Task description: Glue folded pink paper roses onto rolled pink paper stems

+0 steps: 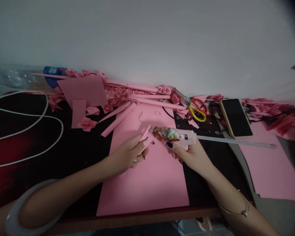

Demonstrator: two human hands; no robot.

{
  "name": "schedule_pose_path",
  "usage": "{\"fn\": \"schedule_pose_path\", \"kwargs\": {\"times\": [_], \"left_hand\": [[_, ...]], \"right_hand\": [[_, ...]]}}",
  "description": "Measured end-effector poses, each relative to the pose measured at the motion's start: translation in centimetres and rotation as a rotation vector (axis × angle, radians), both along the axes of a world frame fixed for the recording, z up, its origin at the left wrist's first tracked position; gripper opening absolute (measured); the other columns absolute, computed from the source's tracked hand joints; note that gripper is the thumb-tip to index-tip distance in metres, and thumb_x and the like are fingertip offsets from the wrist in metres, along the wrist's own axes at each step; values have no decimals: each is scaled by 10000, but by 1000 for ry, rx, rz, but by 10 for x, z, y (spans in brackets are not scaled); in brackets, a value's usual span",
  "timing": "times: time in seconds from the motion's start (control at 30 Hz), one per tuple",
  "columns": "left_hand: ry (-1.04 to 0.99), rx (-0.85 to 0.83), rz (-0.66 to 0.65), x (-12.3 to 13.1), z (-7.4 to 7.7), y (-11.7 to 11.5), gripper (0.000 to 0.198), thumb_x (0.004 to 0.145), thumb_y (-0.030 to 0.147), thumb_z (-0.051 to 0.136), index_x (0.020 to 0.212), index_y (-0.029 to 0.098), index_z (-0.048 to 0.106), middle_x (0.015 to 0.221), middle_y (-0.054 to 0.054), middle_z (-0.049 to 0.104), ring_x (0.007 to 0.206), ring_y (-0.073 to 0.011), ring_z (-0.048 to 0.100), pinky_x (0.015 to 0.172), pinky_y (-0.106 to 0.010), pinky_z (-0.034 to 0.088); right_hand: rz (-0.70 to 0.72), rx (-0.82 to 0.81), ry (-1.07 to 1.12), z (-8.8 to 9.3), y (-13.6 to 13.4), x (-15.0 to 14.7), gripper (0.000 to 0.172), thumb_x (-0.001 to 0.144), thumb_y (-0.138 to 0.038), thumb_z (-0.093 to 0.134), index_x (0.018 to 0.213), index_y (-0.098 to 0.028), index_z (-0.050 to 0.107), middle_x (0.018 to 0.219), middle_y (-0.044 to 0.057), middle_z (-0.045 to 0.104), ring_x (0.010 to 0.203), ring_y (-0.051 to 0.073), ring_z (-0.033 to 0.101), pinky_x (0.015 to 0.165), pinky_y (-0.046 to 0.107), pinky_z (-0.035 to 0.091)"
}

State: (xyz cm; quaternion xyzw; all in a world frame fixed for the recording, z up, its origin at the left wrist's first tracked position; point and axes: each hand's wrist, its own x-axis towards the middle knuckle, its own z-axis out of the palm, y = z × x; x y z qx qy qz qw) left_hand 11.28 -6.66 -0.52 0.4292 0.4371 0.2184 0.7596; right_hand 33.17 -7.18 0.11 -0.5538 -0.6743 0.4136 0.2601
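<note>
My left hand [130,152] pinches a small folded piece of pink paper [145,133] between thumb and fingers. My right hand [193,155] is wrapped round a hot glue gun [186,137] with a pale body and a coloured, decorated front. Its nozzle points left and meets or nearly meets the edge of the pink piece; I cannot tell if they touch. A long translucent glue stick [236,141] juts from the back of the gun. Both hands are above a large pink paper sheet [147,193] with small drawn outlines near its far end.
Along the wall lie rolled pink paper tubes [159,103], folded paper flowers [119,95], scissors [198,109] and a plastic bottle [19,77]. A phone [236,117] rests at right beside more pink sheets [275,167]. A white cable [56,119] loops at left.
</note>
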Motion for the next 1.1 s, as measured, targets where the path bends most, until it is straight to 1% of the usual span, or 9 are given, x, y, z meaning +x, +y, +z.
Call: {"fn": "schedule_pose_path", "kwargs": {"times": [0.07,0.13,0.3,0.5,0.67,0.8,0.83,0.97,1.1], "left_hand": [[-5,-2,-3,-1,-2,0,157,925,350,392,888,202,424,653,54,452,408,-34,244,348,-148,156],[2,-3,-7,-1,-3,-1,162,927,343,381,859,201,419,660,52,450,412,-33,243,351,-146,156],[31,3,-14,1,-1,-1,232,930,412,376,816,211,390,645,55,450,411,-39,247,342,-145,162],[50,11,-26,-1,-5,-1,234,930,369,373,775,196,403,654,45,444,415,-34,250,351,-151,167],[52,3,-19,0,-3,-1,288,923,432,386,747,204,392,638,48,429,413,-39,248,348,-160,161],[65,0,-19,0,-3,-2,262,930,385,374,745,200,402,662,35,443,429,-46,245,359,-166,165],[67,-3,-21,0,-4,-2,262,931,378,368,743,199,405,664,33,443,429,-46,244,360,-168,164],[63,8,-19,0,-4,-1,292,927,417,374,732,202,400,637,40,424,420,-47,247,355,-169,161],[48,2,-18,1,-6,0,270,924,406,379,747,204,402,641,39,437,416,-45,243,349,-163,158]], "right_hand": [[-45,15,-18,0,0,0,96,817,-248,541,836,-159,569,512,-35,542,401,88,467,389,194,372],[-47,27,-34,0,0,0,96,818,-253,539,815,-160,564,509,-32,539,408,92,470,398,201,375],[81,55,-12,1,0,-1,128,828,-265,534,881,-160,584,556,-25,552,451,105,490,425,210,390],[-29,85,-67,0,0,0,154,817,-269,541,898,-145,584,510,-32,527,417,112,466,406,220,368],[100,127,-49,0,0,0,129,824,-273,543,824,-157,599,589,-3,561,466,109,477,434,219,383],[-10,152,-70,-1,0,2,138,824,-276,545,856,-149,588,548,-15,534,457,114,462,439,230,380],[-6,152,-75,-1,0,2,137,825,-275,544,849,-147,588,549,-13,534,464,116,465,444,231,383],[128,164,-67,0,0,0,144,829,-274,543,819,-145,606,587,-1,553,494,113,474,465,229,391],[29,196,-75,1,0,-1,161,834,-260,524,895,-137,609,540,-19,529,461,111,458,446,225,377]]}}
